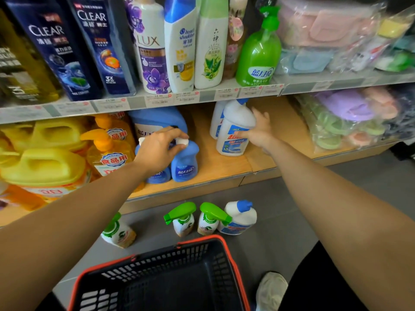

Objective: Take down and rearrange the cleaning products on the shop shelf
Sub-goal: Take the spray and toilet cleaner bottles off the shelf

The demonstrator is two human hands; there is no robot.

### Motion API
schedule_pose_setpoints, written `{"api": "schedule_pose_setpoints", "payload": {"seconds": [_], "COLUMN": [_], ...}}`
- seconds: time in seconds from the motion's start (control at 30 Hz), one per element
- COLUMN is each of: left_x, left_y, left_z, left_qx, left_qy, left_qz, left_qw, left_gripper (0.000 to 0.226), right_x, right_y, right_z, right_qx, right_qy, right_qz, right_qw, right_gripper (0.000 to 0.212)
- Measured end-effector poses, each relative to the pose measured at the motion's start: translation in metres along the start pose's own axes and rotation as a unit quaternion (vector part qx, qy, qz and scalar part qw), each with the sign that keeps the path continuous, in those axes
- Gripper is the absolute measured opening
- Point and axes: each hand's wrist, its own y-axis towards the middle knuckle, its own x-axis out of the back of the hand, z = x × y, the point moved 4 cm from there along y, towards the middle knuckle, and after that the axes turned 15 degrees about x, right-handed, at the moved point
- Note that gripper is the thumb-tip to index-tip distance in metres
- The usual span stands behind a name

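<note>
We've got bare shelf board [206, 162] open between blue bottles [185, 167] and white bottles [232, 142]; upper shelf [139, 102] caps it overhead.

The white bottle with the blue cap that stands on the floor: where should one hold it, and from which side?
Grip the white bottle at its narrow neck under the blue cap, coming from above and from the right. It stands upright, and a green-trigger spray bottle crowds its left side.
</note>
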Motion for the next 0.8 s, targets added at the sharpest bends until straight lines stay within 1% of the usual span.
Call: {"api": "schedule_pose_setpoints", "payload": {"seconds": [0.07, 0.1, 0.23, 0.33, 0.43, 0.5, 0.57, 0.67, 0.73, 0.8], "left_x": [0.000, 0.001, 0.001, 0.001, 0.006, 0.014, 0.022, 0.029, 0.033, 0.038], "left_y": [-0.001, -0.001, -0.001, -0.002, -0.010, -0.017, -0.024, -0.039, -0.052, -0.067], "left_z": [-0.001, -0.001, -0.002, -0.003, -0.007, -0.011, -0.018, -0.032, -0.039, -0.046], "left_qx": [0.000, 0.001, 0.014, 0.021, -0.003, -0.017, -0.023, -0.008, 0.018, 0.027], "left_qy": [0.001, 0.001, 0.008, 0.016, 0.043, 0.043, 0.014, -0.056, -0.098, -0.127], "left_qz": [0.001, 0.000, 0.002, 0.019, 0.032, 0.021, 0.013, 0.040, 0.065, 0.098], "left_qw": [1.000, 1.000, 1.000, 0.999, 0.999, 0.999, 1.000, 0.998, 0.993, 0.987], "left_gripper": [0.023, 0.023, 0.025, 0.033, 0.045, 0.048, 0.047, 0.053, 0.067, 0.088], "right_x": [-0.002, -0.005, -0.018, -0.015, -0.012, -0.006, 0.006, 0.032, 0.046, 0.054], "right_y": [-0.002, -0.004, -0.019, -0.027, -0.041, -0.053, -0.063, -0.079, -0.093, -0.108], "right_z": [-0.005, -0.006, -0.003, 0.006, 0.020, 0.034, 0.052, 0.082, 0.104, 0.126], "right_qx": [0.010, 0.014, 0.020, 0.035, 0.057, 0.071, 0.079, 0.095, 0.110, 0.126], "right_qy": [-0.094, -0.105, 0.000, 0.016, 0.005, 0.005, 0.018, 0.049, 0.079, 0.138], "right_qz": [-0.011, -0.011, -0.030, -0.035, 0.003, 0.029, 0.048, 0.081, 0.117, 0.156], "right_qw": [0.995, 0.994, 0.999, 0.999, 0.998, 0.997, 0.996, 0.991, 0.984, 0.970], "right_gripper": [0.092, 0.085, 0.069, 0.063, 0.062, 0.063, 0.063, 0.056, 0.054, 0.054]}}
